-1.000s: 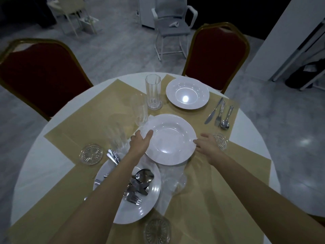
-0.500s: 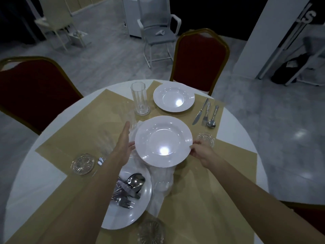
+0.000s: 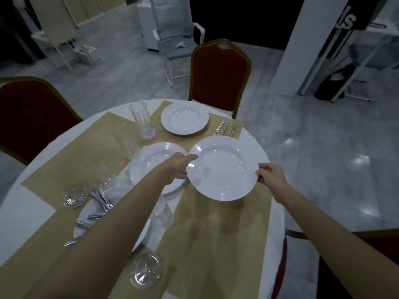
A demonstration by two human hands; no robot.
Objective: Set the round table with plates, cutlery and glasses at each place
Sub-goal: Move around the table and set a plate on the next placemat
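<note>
Both hands hold a white plate (image 3: 222, 168) lifted above the right side of the round table (image 3: 32, 203). My left hand (image 3: 177, 167) grips its left rim and my right hand (image 3: 269, 175) pinches its right rim. Another white plate (image 3: 151, 160) lies on the table just left of it. At the far place a third plate (image 3: 184, 121) sits with cutlery (image 3: 224, 128) on its right and a tall glass (image 3: 142, 120) on its left. A plate (image 3: 86, 221) near me carries loose cutlery (image 3: 101, 199), partly hidden by my left arm.
Glass coasters lie at the left (image 3: 74, 196) and the near edge (image 3: 146, 269). Clear glasses (image 3: 127, 141) stand by the middle plate. Red chairs stand at the back (image 3: 219, 76), the left (image 3: 30, 117) and the near right (image 3: 367, 240). Tan runners (image 3: 216, 234) cross the white cloth.
The top plate has come up off the plate beneath it and moved right, toward the table's right edge. Both hands went with it. The view has turned right.
</note>
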